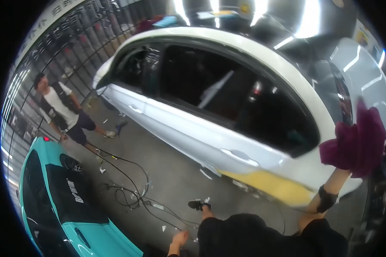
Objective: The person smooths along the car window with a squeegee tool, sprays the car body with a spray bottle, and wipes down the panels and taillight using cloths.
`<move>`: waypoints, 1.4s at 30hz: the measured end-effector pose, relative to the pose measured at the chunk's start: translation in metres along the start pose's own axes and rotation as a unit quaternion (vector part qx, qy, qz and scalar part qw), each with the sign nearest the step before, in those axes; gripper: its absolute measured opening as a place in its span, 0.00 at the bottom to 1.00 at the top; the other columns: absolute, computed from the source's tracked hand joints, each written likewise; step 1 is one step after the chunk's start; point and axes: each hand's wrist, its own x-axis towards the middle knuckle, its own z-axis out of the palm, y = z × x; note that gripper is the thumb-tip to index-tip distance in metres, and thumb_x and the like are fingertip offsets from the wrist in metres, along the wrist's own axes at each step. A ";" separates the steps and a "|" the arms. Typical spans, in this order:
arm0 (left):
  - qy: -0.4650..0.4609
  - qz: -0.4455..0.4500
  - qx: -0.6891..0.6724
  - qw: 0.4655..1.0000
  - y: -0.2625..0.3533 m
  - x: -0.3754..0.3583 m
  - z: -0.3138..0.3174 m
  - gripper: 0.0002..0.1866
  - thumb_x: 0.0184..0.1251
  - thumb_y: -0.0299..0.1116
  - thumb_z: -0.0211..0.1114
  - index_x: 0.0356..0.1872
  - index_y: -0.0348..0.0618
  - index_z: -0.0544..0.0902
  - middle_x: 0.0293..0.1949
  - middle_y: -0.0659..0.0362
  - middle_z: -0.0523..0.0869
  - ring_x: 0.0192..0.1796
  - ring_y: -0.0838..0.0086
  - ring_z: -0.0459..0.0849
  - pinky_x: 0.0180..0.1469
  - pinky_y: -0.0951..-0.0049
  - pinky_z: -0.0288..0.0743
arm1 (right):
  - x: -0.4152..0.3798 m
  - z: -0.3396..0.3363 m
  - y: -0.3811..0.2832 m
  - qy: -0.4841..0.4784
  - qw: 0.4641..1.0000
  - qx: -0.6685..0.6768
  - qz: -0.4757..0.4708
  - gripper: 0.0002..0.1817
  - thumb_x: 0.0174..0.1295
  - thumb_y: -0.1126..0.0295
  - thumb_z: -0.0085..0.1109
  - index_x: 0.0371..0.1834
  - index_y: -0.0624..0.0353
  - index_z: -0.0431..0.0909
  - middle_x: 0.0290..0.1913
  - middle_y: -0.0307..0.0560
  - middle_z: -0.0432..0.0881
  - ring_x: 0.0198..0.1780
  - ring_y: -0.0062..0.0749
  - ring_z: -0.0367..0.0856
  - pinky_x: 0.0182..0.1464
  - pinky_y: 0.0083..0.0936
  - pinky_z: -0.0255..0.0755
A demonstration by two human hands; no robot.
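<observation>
A maroon cloth point(351, 143) covers my right hand, which is raised at the rear corner of the white car point(180, 113). The fingers are hidden beneath its folds. A dark band circles that wrist. Low in the view, my left hand point(181, 237) hangs by my side with its fingers curled in. Whether anything sits inside them is too small to make out. Black cables point(148, 205) run over the floor close to that hand. The car's side has dark windows and a yellow patch point(272, 186) on its lower rear panel.
A turquoise car point(126, 240) with a black cover point(79, 192) over its side stands at lower left. Another person point(66, 107) walks near the far wall. Paper scraps lie on the grey floor. Blue and maroon cloths point(165, 21) rest beyond the roof edge.
</observation>
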 end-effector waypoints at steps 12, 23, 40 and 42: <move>0.132 -0.135 -0.365 0.912 -0.129 0.027 -0.045 0.29 0.77 0.50 0.55 0.67 0.37 0.77 0.56 0.40 0.85 0.59 0.48 0.82 0.61 0.54 0.74 | -0.070 0.113 -0.528 0.088 0.884 -0.022 -0.459 0.26 0.76 0.58 0.45 0.74 0.52 0.70 0.69 0.50 0.76 0.71 0.42 0.71 0.72 0.46 0.60; 0.302 0.154 -0.289 0.896 -0.043 0.293 -0.487 0.15 0.76 0.39 0.60 0.53 0.38 0.85 0.51 0.45 0.87 0.53 0.51 0.86 0.55 0.60 0.78 | -0.184 0.214 -0.755 0.225 0.870 -0.034 -0.436 0.28 0.66 0.57 0.55 0.68 0.55 0.73 0.64 0.48 0.79 0.66 0.44 0.73 0.69 0.49 0.62; 0.306 0.733 0.005 0.608 0.385 0.389 -1.062 0.21 0.71 0.40 0.64 0.62 0.45 0.80 0.72 0.48 0.73 0.77 0.51 0.66 0.77 0.52 0.58 | -0.230 0.209 -0.802 0.199 0.917 -0.047 -0.341 0.28 0.62 0.64 0.57 0.67 0.53 0.74 0.64 0.46 0.78 0.70 0.43 0.71 0.74 0.47 0.57; 0.283 0.735 0.027 0.615 0.337 0.399 -1.066 0.19 0.70 0.37 0.65 0.59 0.46 0.82 0.69 0.49 0.77 0.75 0.52 0.69 0.76 0.51 0.60 | -0.228 0.209 -0.802 0.192 0.920 -0.059 -0.336 0.27 0.63 0.64 0.55 0.68 0.52 0.74 0.66 0.46 0.77 0.71 0.42 0.70 0.75 0.46 0.57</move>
